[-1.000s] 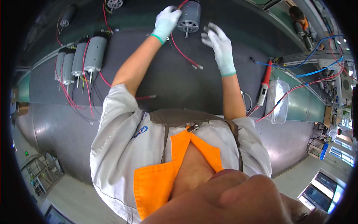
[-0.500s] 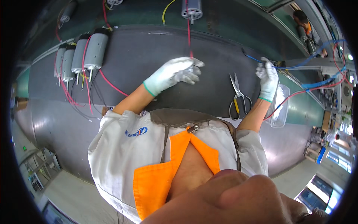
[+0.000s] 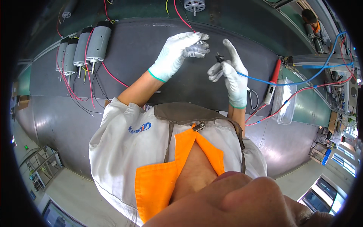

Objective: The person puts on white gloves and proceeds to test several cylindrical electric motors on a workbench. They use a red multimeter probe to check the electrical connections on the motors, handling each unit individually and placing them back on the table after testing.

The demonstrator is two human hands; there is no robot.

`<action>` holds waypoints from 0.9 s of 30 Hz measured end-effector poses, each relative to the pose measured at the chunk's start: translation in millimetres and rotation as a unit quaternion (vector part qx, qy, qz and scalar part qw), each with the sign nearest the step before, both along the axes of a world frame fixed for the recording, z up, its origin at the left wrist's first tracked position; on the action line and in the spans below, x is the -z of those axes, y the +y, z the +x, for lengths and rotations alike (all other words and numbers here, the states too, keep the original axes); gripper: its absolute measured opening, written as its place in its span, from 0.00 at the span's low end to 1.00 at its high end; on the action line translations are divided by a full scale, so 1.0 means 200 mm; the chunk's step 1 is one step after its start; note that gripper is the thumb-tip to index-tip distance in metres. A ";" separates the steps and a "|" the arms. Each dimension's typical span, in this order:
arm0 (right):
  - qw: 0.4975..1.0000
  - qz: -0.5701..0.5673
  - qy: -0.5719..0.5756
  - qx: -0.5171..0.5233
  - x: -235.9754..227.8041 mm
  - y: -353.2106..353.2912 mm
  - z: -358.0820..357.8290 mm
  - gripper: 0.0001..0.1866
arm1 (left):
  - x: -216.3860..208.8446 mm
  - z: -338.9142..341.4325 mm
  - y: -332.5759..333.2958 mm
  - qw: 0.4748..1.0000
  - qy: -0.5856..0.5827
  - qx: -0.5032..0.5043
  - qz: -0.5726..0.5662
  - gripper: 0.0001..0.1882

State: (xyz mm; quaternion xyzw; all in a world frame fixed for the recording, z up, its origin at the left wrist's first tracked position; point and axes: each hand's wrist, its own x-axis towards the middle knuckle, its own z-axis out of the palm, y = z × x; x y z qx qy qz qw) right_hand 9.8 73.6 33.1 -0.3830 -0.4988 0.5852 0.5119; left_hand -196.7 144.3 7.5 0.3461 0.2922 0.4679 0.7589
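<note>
My left hand [image 3: 180, 49], in a white glove with a teal cuff, pinches the ends of a motor's leads near the middle of the mat. The red lead [image 3: 181, 17] and a thin black one [image 3: 187, 19] run up to a grey motor [image 3: 194, 5] at the far edge. To the right, my right hand [image 3: 234, 73], gloved alike, is closed on a small black clip [image 3: 219, 58] at the end of a blue wire [image 3: 281, 84]. Its index finger points up. The clip and the lead tips are apart. Behind my right wrist, scissors [image 3: 254, 100] show only a handle loop.
Several grey motors [image 3: 99, 43] with trailing red and black leads stand on the left. At the right lie a red-and-white probe handle [image 3: 275, 73] and a clear plastic tray [image 3: 285, 109]. A red cable [image 3: 302, 90] crosses over the tray. Another person [image 3: 314, 22] is at the far right.
My right hand has picked up the black clip with its blue wire and moved left toward my left hand. My left hand has moved slightly up; the probe handle has come into view.
</note>
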 end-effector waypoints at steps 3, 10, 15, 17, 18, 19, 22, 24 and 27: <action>0.999 0.008 0.034 -0.022 0.04 0.05 -0.05 0.39 | 0.00 0.05 -0.02 1.000 -0.004 -0.013 -0.011 0.17; 0.999 0.026 -0.003 -0.027 0.01 0.06 -0.09 0.40 | -0.02 0.06 -0.02 0.998 -0.028 -0.035 -0.032 0.14; 0.999 0.024 0.004 -0.024 0.03 0.08 -0.10 0.40 | 0.00 0.07 -0.02 0.998 -0.036 -0.011 -0.041 0.14; 0.999 0.029 0.006 -0.022 0.03 0.08 -0.10 0.40 | -0.01 0.06 -0.02 0.998 -0.044 -0.006 -0.040 0.13; 0.999 0.034 0.007 -0.025 0.03 0.07 -0.09 0.40 | -0.03 0.06 -0.02 0.998 -0.055 -0.001 -0.039 0.13; 0.999 0.039 0.007 -0.027 0.04 0.07 -0.09 0.40 | -0.04 0.05 -0.02 0.997 -0.066 0.003 -0.039 0.13; 0.999 0.035 0.006 -0.024 0.06 0.07 -0.08 0.39 | -0.04 0.05 -0.03 0.997 -0.064 0.001 -0.046 0.12; 0.999 0.039 0.006 -0.027 0.05 0.08 -0.08 0.39 | -0.04 0.06 -0.03 0.996 -0.072 -0.001 -0.049 0.12; 0.999 0.036 0.011 -0.029 0.06 0.08 -0.08 0.39 | -0.05 0.07 -0.03 0.996 -0.071 0.000 -0.056 0.13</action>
